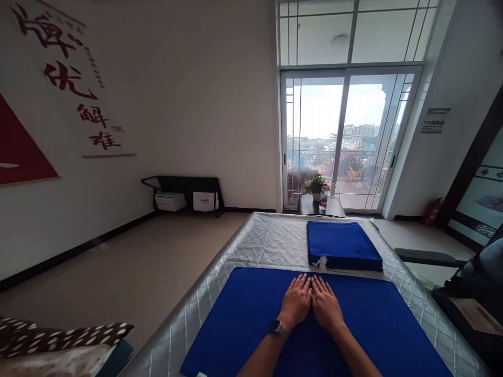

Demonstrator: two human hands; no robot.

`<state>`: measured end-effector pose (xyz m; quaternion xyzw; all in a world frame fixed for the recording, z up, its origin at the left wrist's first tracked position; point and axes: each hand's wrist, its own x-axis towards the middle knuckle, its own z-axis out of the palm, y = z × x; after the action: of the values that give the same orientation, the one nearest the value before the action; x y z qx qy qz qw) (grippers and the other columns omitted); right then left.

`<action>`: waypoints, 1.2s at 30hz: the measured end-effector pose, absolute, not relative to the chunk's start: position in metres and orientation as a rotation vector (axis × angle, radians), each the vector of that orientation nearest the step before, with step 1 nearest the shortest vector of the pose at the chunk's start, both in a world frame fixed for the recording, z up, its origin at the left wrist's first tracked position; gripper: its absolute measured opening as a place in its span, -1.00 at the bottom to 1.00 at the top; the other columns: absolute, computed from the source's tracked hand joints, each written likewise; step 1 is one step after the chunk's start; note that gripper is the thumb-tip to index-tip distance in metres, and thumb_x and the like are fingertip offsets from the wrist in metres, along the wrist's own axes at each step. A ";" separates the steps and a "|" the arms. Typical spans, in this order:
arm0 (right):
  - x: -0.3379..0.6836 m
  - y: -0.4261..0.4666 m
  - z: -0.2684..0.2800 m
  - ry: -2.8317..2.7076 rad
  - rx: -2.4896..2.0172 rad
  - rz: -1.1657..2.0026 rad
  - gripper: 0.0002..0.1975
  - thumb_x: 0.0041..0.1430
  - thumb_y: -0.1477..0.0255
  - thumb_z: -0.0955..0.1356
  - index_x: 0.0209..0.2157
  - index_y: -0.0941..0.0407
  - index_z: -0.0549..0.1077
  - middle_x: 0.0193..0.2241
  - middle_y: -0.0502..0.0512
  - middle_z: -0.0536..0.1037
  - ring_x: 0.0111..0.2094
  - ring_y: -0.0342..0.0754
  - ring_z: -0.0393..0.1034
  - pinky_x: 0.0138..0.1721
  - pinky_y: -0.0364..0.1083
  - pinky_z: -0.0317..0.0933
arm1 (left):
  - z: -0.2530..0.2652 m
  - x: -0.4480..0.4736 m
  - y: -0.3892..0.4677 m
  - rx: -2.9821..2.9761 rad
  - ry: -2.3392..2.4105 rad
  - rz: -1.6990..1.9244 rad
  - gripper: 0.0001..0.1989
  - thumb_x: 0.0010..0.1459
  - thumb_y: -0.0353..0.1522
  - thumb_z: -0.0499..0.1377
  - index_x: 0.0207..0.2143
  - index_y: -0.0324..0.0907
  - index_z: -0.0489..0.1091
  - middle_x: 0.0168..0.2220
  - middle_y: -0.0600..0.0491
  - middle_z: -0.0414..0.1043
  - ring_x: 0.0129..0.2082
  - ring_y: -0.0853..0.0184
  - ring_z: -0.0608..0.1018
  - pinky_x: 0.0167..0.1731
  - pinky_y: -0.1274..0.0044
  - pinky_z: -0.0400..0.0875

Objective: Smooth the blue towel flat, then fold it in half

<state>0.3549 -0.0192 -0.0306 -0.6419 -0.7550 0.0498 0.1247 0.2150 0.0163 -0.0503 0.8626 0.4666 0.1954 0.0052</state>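
Observation:
A flat blue cloth-covered piece [243, 314] lies spread on the quilted silver-grey table cover [259, 235]. Both hands rest palm down on it, side by side near its far edge. My left hand [297, 301], with a dark watch on its wrist, has its fingers stretched forward and holds nothing. Close beside it, my right hand [325, 302] also lies flat with fingers extended. Just beyond the fingertips sits a folded blue stack [341, 241] with a white tag at its near left corner.
A small dark table [332, 208] with a potted plant [315, 184] and a bottle [323, 198] stands past the far end, before glass sliding doors. A black rack [188, 184] with white boxes is by the left wall. Dark furniture [471, 293] borders the right side.

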 end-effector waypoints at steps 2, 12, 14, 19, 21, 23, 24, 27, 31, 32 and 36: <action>0.355 -0.018 -0.032 -2.183 -1.884 0.155 -0.40 0.36 0.36 -0.01 0.37 0.19 0.05 0.37 0.13 0.07 0.39 -0.03 -0.15 0.37 0.05 -0.27 | -0.051 0.215 0.017 2.708 1.472 0.611 -0.51 0.43 -0.28 -0.17 0.31 -0.19 0.18 0.36 -0.07 0.13 0.38 0.22 0.12 0.32 0.24 0.09; 0.354 -0.017 -0.029 -2.042 -1.991 0.126 -0.36 0.35 0.23 0.03 0.36 0.18 0.08 0.37 0.14 0.08 0.39 0.02 -0.14 0.37 0.09 -0.28 | -0.049 0.215 0.017 2.730 1.488 0.587 -0.49 0.43 -0.28 -0.19 0.33 -0.25 0.15 0.35 -0.13 0.14 0.37 0.19 0.14 0.31 0.23 0.12; 0.357 -0.017 -0.029 -2.040 -1.998 0.157 -0.34 0.34 0.20 0.04 0.37 0.19 0.05 0.38 0.14 0.06 0.39 0.02 -0.15 0.37 0.09 -0.29 | -0.049 0.215 0.017 2.720 1.490 0.580 -0.48 0.44 -0.26 -0.20 0.33 -0.25 0.14 0.35 -0.13 0.15 0.37 0.19 0.14 0.31 0.22 0.12; 0.384 -0.020 -0.030 -2.018 -2.044 0.139 -0.32 0.33 0.15 0.04 0.37 0.18 0.05 0.38 0.13 0.07 0.39 0.01 -0.14 0.37 0.09 -0.28 | -0.048 0.210 0.020 2.697 1.476 0.552 -0.44 0.43 -0.15 -0.20 0.36 -0.17 0.10 0.37 -0.06 0.11 0.38 0.18 0.11 0.32 0.23 0.09; 0.405 -0.022 -0.032 -2.005 -2.081 0.102 -0.31 0.33 0.13 0.03 0.37 0.17 0.05 0.37 0.11 0.08 0.39 0.00 -0.14 0.37 0.09 -0.28 | -0.045 0.202 0.024 2.687 1.485 0.531 -0.45 0.43 -0.14 -0.19 0.36 -0.12 0.11 0.37 -0.04 0.10 0.38 0.19 0.11 0.32 0.23 0.08; 0.432 -0.024 -0.034 -1.977 -2.132 0.063 -0.31 0.32 0.11 0.02 0.37 0.15 0.04 0.38 0.09 0.08 0.40 -0.02 -0.15 0.37 0.09 -0.29 | -0.041 0.186 0.030 2.665 1.533 0.497 -0.46 0.43 -0.12 -0.18 0.35 -0.10 0.12 0.37 -0.04 0.11 0.38 0.20 0.11 0.32 0.23 0.07; 0.447 -0.025 -0.036 -1.957 -2.160 0.042 -0.30 0.32 0.10 0.02 0.38 0.14 0.04 0.38 0.08 0.08 0.40 -0.02 -0.15 0.37 0.09 -0.29 | -0.039 0.175 0.034 2.649 1.570 0.474 -0.46 0.43 -0.12 -0.17 0.35 -0.10 0.13 0.37 -0.05 0.11 0.38 0.20 0.12 0.32 0.23 0.07; 0.497 -0.030 -0.043 -1.883 -2.241 -0.020 -0.27 0.30 0.10 -0.01 0.38 0.19 0.03 0.38 0.11 0.07 0.39 0.01 -0.15 0.37 0.11 -0.27 | -0.034 0.133 0.044 2.601 1.699 0.408 -0.48 0.43 -0.15 -0.15 0.35 -0.08 0.13 0.37 -0.04 0.11 0.38 0.21 0.12 0.33 0.25 0.05; 0.561 -0.036 -0.056 -1.802 -2.287 -0.058 -0.27 0.26 0.15 0.00 0.34 0.24 0.12 0.37 0.18 0.11 0.39 0.07 -0.12 0.36 0.16 -0.19 | -0.033 0.064 0.054 2.511 1.893 0.321 -0.49 0.42 -0.18 -0.15 0.37 -0.01 0.08 0.38 0.04 0.08 0.39 0.25 0.08 0.33 0.29 0.01; 0.575 -0.037 -0.059 -1.793 -2.278 -0.064 -0.28 0.26 0.17 0.00 0.33 0.22 0.16 0.36 0.19 0.13 0.39 0.07 -0.11 0.35 0.16 -0.16 | -0.033 0.047 0.056 2.478 1.944 0.290 -0.49 0.42 -0.19 -0.15 0.37 -0.01 0.06 0.39 0.05 0.06 0.39 0.26 0.07 0.33 0.30 -0.01; 0.608 -0.038 -0.069 -1.685 -2.325 -0.092 -0.23 0.23 0.17 -0.05 0.29 0.33 0.20 0.34 0.30 0.18 0.38 0.07 -0.06 0.35 0.10 -0.13 | -0.036 -0.001 0.062 2.367 2.100 0.202 -0.48 0.42 -0.22 -0.16 0.38 0.00 0.03 0.40 0.08 0.03 0.40 0.28 0.03 0.33 0.32 -0.05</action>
<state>0.6079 -0.0378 -0.0694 -0.8020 -0.5812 -0.0316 0.1340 -0.0012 0.0616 -0.0361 0.7465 0.6622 0.0638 -0.0144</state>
